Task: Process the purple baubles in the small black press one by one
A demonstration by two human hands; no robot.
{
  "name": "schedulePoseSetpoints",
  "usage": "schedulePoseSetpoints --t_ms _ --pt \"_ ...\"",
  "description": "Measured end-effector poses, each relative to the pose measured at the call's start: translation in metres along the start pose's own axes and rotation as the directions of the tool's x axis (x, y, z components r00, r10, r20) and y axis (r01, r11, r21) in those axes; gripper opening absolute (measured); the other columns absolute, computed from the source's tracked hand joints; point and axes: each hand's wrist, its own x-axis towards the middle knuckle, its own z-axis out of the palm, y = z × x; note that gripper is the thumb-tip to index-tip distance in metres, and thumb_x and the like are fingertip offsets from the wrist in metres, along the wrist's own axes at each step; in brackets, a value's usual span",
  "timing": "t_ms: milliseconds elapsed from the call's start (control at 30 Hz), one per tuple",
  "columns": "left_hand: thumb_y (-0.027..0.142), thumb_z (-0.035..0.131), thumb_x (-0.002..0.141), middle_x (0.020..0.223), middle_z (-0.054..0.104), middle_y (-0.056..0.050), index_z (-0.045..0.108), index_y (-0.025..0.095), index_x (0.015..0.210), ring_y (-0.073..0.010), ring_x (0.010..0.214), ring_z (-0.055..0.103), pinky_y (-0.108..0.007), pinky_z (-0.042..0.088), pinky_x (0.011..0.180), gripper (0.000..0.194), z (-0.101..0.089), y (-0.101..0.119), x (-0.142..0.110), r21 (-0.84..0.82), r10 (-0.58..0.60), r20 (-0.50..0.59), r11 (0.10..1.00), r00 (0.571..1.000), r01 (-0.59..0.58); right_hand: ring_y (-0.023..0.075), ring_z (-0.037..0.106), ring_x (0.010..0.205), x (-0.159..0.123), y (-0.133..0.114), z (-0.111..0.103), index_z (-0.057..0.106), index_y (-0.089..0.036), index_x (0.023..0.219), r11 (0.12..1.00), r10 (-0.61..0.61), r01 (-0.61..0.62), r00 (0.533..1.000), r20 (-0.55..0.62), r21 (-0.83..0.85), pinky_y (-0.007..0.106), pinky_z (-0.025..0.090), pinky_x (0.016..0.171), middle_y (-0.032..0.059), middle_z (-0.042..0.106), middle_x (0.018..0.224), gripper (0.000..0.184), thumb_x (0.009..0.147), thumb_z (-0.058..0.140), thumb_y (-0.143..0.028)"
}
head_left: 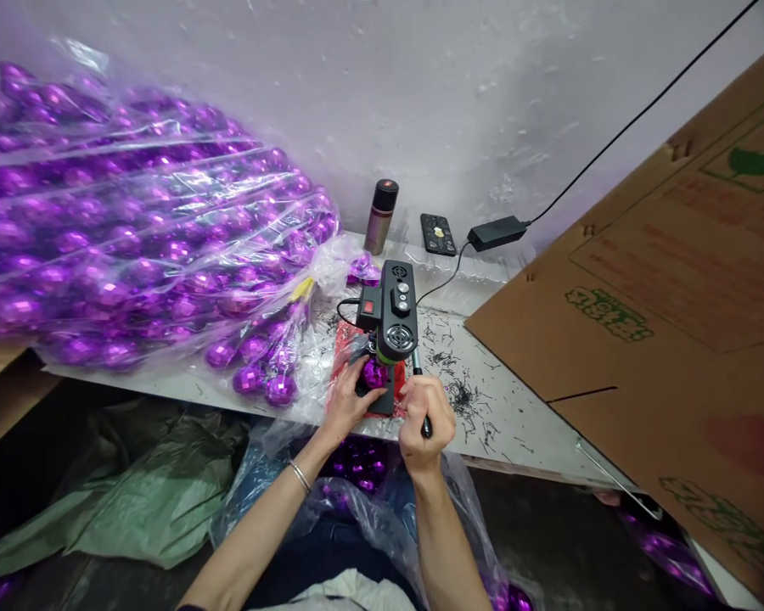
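Note:
A small black bench press (400, 310) with a red switch stands on the table. Under its head sits a shiny purple mirror ball (375, 372). My left hand (347, 403) holds this ball between thumb and fingers, down at the black base. My right hand (428, 414) is wrapped round the black-ended lever (426, 427) on the right side of the press. Red material (342, 361) lies beneath the machine.
A clear bag (146, 229) full of purple balls fills the left side. Behind the press are a spray can (381, 216), a phone (438, 234) and a power adapter (497, 233). Black bits (463, 395) litter the table. A large cardboard box (662, 314) leans in at right.

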Motion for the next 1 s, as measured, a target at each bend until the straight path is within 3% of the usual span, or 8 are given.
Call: schedulePoseSetpoints --t_ms 167,433,1000 --pt "0.035 0.088 0.073 0.134 0.071 -0.011 0.067 0.024 0.126 -0.0335 0.132 0.061 -0.055 0.029 0.126 0.058 0.001 0.001 -0.001 -0.04 -0.006 0.005 0.999 1.0 0.006 0.0132 0.058 0.067 -0.011 0.006 0.004 0.051 -0.022 0.072 1.0 -0.007 0.006 1.0 -0.024 -0.015 0.029 0.045 0.061 -0.0008 0.057 0.07 0.029 0.098 0.044 -0.01" --pt "0.03 0.089 0.071 0.133 0.071 -0.011 0.068 0.024 0.122 -0.035 0.131 0.061 -0.056 0.03 0.125 0.055 0.0 0.005 -0.001 -0.079 -0.03 0.0 0.996 1.0 0.029 0.0132 0.058 0.064 -0.043 0.037 0.018 0.051 -0.023 0.073 0.996 -0.084 0.081 0.991 -0.104 -0.025 0.03 0.049 0.063 -0.0008 0.058 0.07 0.031 0.102 0.04 -0.021" --pt "0.039 0.087 0.075 0.134 0.071 -0.012 0.067 0.025 0.124 -0.0341 0.131 0.062 -0.056 0.031 0.125 0.055 0.002 0.002 -0.002 -0.059 0.012 -0.003 0.998 1.0 -0.012 0.0136 0.056 0.064 -0.053 0.051 0.023 0.048 -0.023 0.073 0.994 -0.109 0.108 0.989 -0.104 -0.015 0.031 0.05 0.064 -0.001 0.056 0.071 0.031 0.102 0.036 -0.02"
